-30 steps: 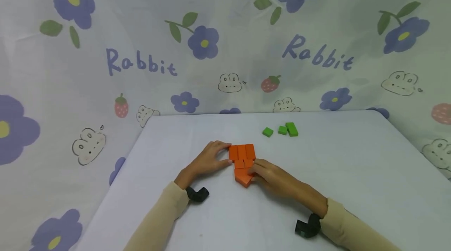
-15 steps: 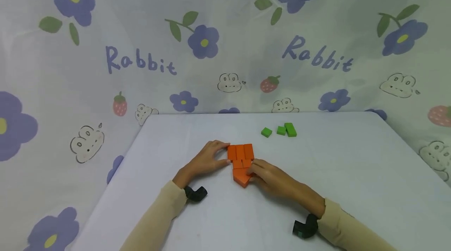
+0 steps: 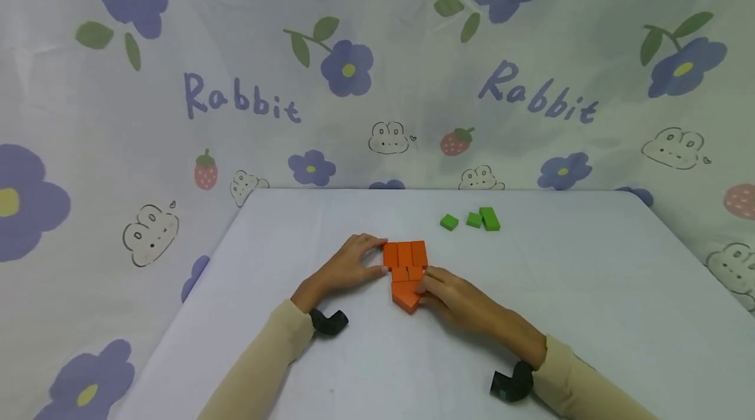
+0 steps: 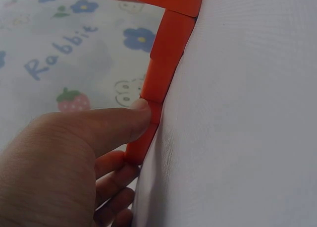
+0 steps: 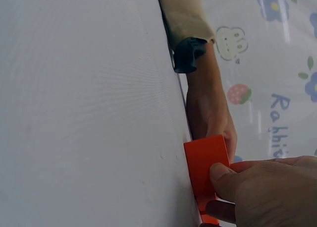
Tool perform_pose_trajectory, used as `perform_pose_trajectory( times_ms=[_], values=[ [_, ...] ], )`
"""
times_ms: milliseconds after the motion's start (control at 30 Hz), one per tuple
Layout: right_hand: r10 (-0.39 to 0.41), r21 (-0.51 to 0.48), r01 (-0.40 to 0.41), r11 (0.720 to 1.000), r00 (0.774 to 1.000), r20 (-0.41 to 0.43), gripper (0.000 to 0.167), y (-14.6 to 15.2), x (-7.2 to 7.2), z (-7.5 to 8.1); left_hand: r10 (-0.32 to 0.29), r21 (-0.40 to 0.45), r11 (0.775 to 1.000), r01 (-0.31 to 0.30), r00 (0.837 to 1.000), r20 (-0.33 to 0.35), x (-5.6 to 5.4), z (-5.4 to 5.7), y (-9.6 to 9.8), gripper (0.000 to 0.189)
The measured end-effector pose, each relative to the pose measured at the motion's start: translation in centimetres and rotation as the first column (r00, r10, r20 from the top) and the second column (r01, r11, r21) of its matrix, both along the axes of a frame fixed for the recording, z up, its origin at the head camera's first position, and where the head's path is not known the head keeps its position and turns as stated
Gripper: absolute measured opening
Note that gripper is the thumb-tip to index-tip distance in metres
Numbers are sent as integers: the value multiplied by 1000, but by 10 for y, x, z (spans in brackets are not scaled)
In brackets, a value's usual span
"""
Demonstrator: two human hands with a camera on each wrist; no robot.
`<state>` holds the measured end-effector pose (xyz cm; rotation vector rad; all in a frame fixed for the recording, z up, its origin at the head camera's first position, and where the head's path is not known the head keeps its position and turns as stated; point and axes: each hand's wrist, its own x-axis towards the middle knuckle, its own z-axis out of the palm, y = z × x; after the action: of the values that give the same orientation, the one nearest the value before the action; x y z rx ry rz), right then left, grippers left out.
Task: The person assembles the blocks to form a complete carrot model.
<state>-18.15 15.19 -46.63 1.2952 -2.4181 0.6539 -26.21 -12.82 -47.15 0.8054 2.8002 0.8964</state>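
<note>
Several orange blocks lie against each other on the white table. In the head view, three upright rectangles form the back row, with two small blocks [image 3: 400,274] in front of them and a pointed block [image 3: 405,292] nearest the person. My left hand [image 3: 345,267] holds the leftmost back block [image 3: 390,255] between thumb and fingers, the thumb on its near side. With thumb and fingertips, my right hand [image 3: 463,299] grips the right side of the pointed block, partly covering it. The right wrist view shows the thumb pressed on that block's orange face [image 5: 204,157].
Toward the back right lie a small green block [image 3: 449,222], another small green block [image 3: 474,219] and a longer green block [image 3: 489,219]. A patterned cloth [image 3: 330,138] hangs behind the table [image 3: 566,276]. Each wrist wears a black device [image 3: 512,383].
The head view shifts slightly; both hands and the orange blocks keep their places.
</note>
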Motion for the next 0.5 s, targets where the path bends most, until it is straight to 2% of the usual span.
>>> perform_pose_trajectory(
  times_ms=[500],
  values=[
    [-12, 5, 12, 1000, 1000, 17, 20, 0, 0, 0, 7, -12, 1000, -7, 1000, 11, -1, -2, 0, 65]
  ],
)
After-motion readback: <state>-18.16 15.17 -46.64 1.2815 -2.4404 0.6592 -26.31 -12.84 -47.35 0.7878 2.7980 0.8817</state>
